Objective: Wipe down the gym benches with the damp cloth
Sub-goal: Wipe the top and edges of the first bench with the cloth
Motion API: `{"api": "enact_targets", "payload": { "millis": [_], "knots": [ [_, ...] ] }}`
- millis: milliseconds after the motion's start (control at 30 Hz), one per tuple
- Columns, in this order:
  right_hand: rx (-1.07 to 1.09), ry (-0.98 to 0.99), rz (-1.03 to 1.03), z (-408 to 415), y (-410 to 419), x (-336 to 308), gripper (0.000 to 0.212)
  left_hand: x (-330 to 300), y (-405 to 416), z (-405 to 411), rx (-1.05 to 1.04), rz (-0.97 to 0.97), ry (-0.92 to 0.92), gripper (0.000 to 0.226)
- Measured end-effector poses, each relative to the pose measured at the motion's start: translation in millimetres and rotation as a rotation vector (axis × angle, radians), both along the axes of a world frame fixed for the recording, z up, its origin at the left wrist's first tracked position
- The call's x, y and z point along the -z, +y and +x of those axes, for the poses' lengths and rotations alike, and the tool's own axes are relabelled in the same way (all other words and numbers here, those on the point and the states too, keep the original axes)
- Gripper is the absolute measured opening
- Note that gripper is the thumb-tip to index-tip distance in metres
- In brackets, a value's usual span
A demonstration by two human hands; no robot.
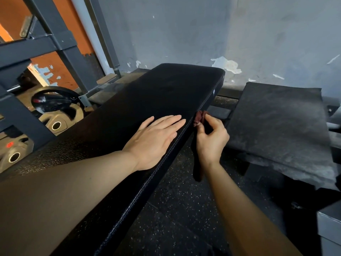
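Left hand [156, 139] lies flat, fingers straight, on top of the black bench [147, 93], bracing it. Right hand [210, 139] pinches a dark red cloth [200, 117] with curled fingers, bunched against the bench's right side edge, tail hanging down. Likely step: wiping the side edge. Best done by keeping the cloth pressed to the seam, stroking lengthwise, and keeping the left hand clear.

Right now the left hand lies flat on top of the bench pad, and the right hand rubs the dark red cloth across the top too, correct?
Not quite. In the head view the right hand holds the cloth against the bench pad's side edge, not the top. The left hand does lie flat on top.
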State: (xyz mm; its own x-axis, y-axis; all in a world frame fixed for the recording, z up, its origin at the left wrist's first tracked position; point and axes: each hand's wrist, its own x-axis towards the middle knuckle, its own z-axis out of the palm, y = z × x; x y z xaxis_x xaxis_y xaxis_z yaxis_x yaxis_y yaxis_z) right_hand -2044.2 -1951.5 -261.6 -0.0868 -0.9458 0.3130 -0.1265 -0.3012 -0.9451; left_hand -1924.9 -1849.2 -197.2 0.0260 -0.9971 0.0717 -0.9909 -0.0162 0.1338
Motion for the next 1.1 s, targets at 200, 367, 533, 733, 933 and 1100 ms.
{"api": "enact_targets", "payload": {
  "millis": [200,367,533,733,933,1100],
  "knots": [
    [0.027,0.122,-0.216,1.0,38.2,16.3,0.027,1.9,-0.6,-0.1,-0.011,-0.009,-0.004,0.047],
    [0.07,0.027,0.135,-6.4,-15.8,-2.0,0.034,-0.5,0.3,-0.4,-0.014,-0.004,0.007,0.047],
    [0.094,-0.019,0.185,-17.4,-21.8,-11.6,0.033,-1.3,-0.5,0.1,-0.011,0.009,0.008,0.049],
    [0.042,0.06,0.349,-15.7,-19.0,-1.2,0.023,-0.4,-1.4,0.8,-0.008,0.008,0.0,0.051],
    [0.08,0.1,0.184,-12.1,-20.5,-7.6,0.026,2.2,-2.6,3.6,0.003,-0.013,-0.008,0.051],
    [0.155,0.271,0.117,-3.0,-18.8,-8.2,0.021,0.1,-2.1,2.0,-0.002,-0.002,-0.005,0.051]
  ]
}}
